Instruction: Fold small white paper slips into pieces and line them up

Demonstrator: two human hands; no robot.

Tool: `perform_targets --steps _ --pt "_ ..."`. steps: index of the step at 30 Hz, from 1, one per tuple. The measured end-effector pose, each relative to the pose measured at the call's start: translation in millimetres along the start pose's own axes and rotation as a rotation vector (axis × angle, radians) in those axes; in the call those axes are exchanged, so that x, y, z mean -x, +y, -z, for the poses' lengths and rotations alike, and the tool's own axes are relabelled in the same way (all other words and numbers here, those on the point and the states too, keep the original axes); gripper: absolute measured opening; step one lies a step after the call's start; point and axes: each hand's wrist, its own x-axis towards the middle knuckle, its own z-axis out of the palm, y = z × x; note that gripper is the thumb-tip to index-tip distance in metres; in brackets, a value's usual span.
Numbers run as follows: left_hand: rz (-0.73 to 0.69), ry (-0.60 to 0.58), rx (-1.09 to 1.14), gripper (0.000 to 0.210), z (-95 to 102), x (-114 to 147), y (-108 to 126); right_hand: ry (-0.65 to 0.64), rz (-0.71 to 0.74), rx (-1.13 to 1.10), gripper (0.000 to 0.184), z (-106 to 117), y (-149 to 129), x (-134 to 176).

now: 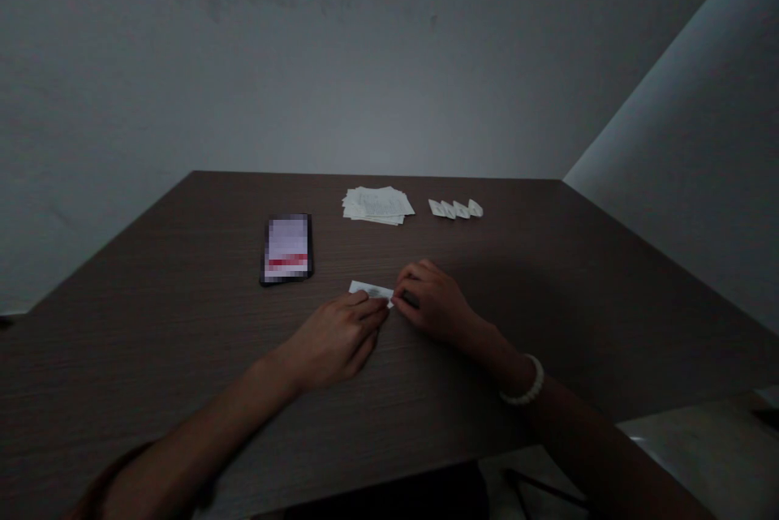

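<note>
A small folded strip of white paper (360, 287) with print on it lies on the table in front of me. My left hand (341, 337) rests over its lower edge, fingers close together and pressing on the paper. At the strip's right end, my right hand (435, 301) pinches the corner between thumb and index finger, the other fingers curled. The two hands' fingertips nearly meet there. Part of the strip is hidden under my left fingers. A bracelet of pale beads (528, 386) circles my right wrist.
A loose stack of printed white paper slips (377, 204) lies toward the back of the brown table (182, 285). Right of it stands a row of several small folded papers (456, 209). A phone or tablet (287, 248) with a blurred screen lies at left. Behind is a wall (365, 82).
</note>
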Motion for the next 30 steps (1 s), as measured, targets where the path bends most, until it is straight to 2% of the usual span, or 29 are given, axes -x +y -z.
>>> perform_targets --steps 10,16,20,24,27,30 --pt "0.006 -0.013 -0.028 0.039 -1.8 -0.1 -1.8 0.046 -0.046 -0.002 0.007 -6.0 1.6 -3.1" --pt "0.010 0.007 -0.023 0.038 -4.8 2.1 -4.3 0.120 -0.047 0.040 0.007 11.4 4.8 4.8" --pt "0.014 0.028 0.011 0.037 -3.0 1.8 -4.6 0.029 0.061 0.050 0.011 20.9 5.3 16.5" --pt "0.016 0.039 0.039 0.037 -1.8 0.6 -4.2 -0.061 0.152 0.031 0.023 15.9 3.4 22.4" --pt "0.015 0.044 0.055 0.039 -1.6 -0.3 -3.6 -0.094 0.184 0.043 0.031 12.2 1.7 23.1" --pt "0.016 0.036 0.054 0.037 -0.9 -1.0 -2.8 -0.101 0.173 0.061 0.031 13.1 0.5 23.8"
